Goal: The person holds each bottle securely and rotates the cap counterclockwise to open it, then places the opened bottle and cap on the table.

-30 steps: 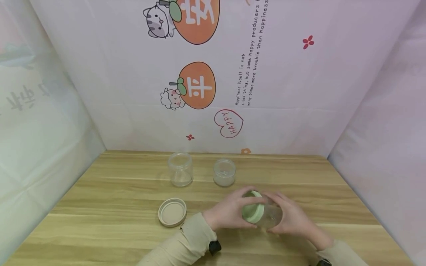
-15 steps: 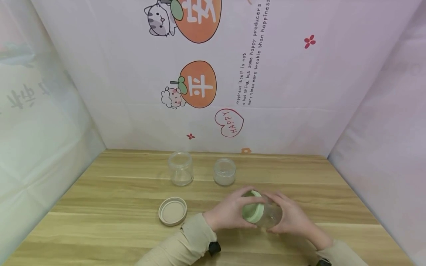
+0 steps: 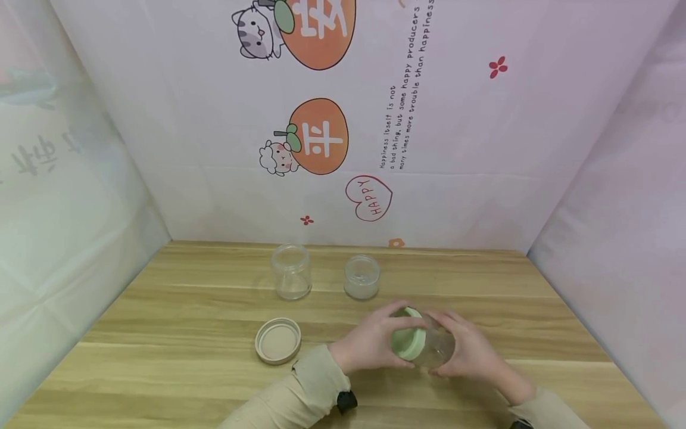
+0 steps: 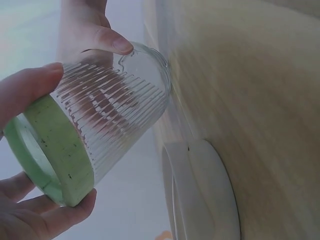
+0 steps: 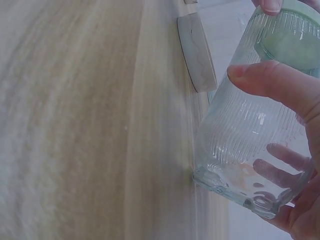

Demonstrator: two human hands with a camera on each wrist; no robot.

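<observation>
A clear ribbed glass jar (image 5: 245,125) with a green lid (image 3: 412,344) is held tilted between both hands, its lid end to the left. My left hand (image 3: 370,341) grips the lid, fingers over the top and thumb below in the head view. Around the glass body curls my right hand (image 3: 471,351), its thumb along the ribbed side in the right wrist view. The jar's base sits close to the wooden table (image 4: 260,125). A pale round lid-like piece (image 4: 202,192) with a wavy line on its side lies near the jar in both wrist views.
A tall clear jar (image 3: 292,274) stands at the back left without a lid. Right of it is a short clear jar (image 3: 361,279). A beige lid (image 3: 278,341) lies inside-up left of the left hand. Printed cloth walls (image 3: 455,196) enclose the table's back and sides.
</observation>
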